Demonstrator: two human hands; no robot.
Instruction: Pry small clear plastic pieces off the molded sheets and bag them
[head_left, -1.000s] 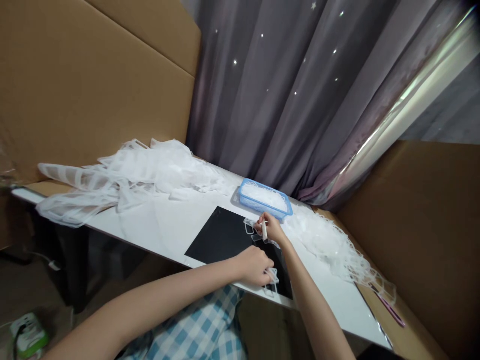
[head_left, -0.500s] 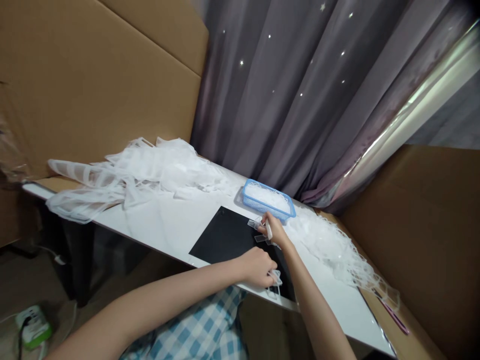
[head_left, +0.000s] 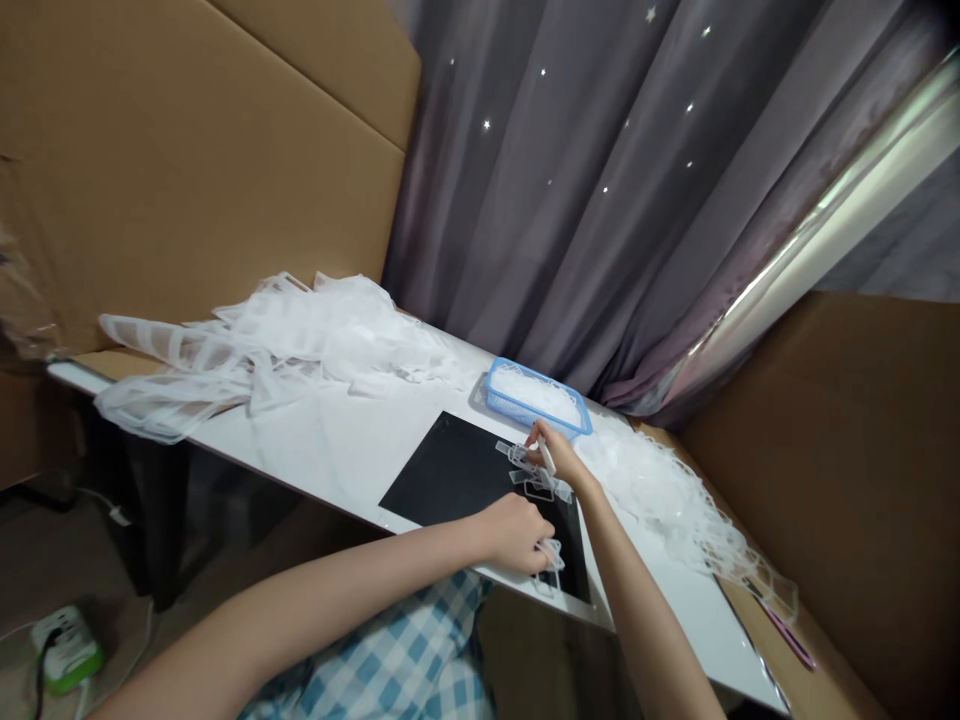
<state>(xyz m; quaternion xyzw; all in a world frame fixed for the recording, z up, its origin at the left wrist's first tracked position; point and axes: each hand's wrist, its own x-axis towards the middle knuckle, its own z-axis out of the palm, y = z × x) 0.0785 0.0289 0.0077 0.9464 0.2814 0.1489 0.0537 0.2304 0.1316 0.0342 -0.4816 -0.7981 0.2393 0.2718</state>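
Observation:
Low over the black mat point(head_left: 442, 470), my left hand point(head_left: 516, 534) is closed around a few thin white rectangular loops point(head_left: 553, 556), which stick out past its fingers. My right hand point(head_left: 556, 455) is above the mat's far right part, fingers bent around a slim white pen-like tool point(head_left: 547, 456). Under and beside its fingertips lie clear strips with thin white frames point(head_left: 538, 487) on the mat. Whether the fingertips also pinch one of these pieces I cannot tell.
A blue basket point(head_left: 517, 408) full of white pieces stands behind the mat. White mesh material point(head_left: 322, 335) is heaped at left, white loops point(head_left: 660, 500) at right. A pink-handled tool point(head_left: 787, 638) lies near the right edge. Cardboard panels point(head_left: 187, 170) flank the white table point(head_left: 300, 450).
My right hand has shifted slightly right and away from the strips, so more of the clear strips and white frames shows. My left hand stays put with the loops.

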